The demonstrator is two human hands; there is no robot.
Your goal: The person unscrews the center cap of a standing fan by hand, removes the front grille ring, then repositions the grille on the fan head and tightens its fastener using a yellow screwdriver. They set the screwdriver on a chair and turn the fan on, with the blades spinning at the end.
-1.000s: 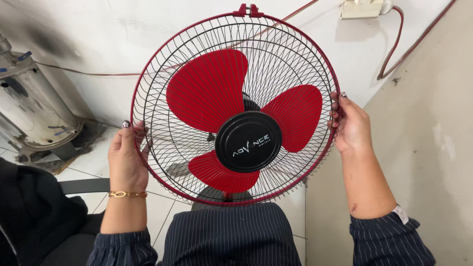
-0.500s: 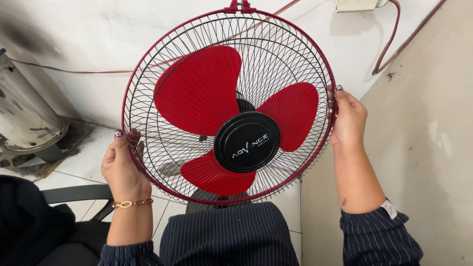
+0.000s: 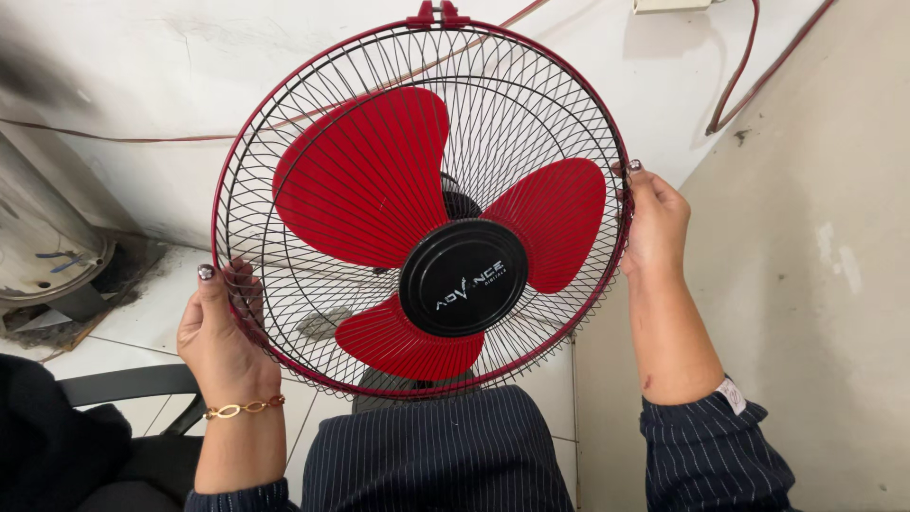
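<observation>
While both hands grip it from opposite sides, the fan (image 3: 422, 204) sits upright in front of the person, front cage facing up toward the viewer, propped above the lap in striped dark trousers (image 3: 436, 455). Left hand (image 3: 223, 337) is at the lower left of the red rim (image 3: 220, 204), fingers hooked through the black wire cage (image 3: 531, 123), thumb outside along the rim; grip closed on the fan's edge. Gold bracelet (image 3: 245, 409) on that wrist. Right hand (image 3: 654, 223) is at the right side of the rim, slightly higher, fingers curled round the edge, thumb tip on the front; grip closed on the fan too. So the fan spans between the two hands, left one low, right one mid-height.

Inside the cage: three red blades (image 3: 365, 175), one upper left, one right, one at the bottom, round a black hub cap (image 3: 463, 277) set a bit right of and below centre. Red clip (image 3: 436, 14) at the top of the rim, where the cage halves meet.

Behind the fan, a white wall (image 3: 142, 85) with a thin red cable (image 3: 95, 137) running along it, another red cable (image 3: 749, 76) hanging at upper right. Grey wall (image 3: 815, 284) on the right. Metal cylinder (image 3: 43, 237) at far left on the tiled floor (image 3: 161, 313), well apart from the fan. Dark chair arm (image 3: 123, 384) just below the left hand.
</observation>
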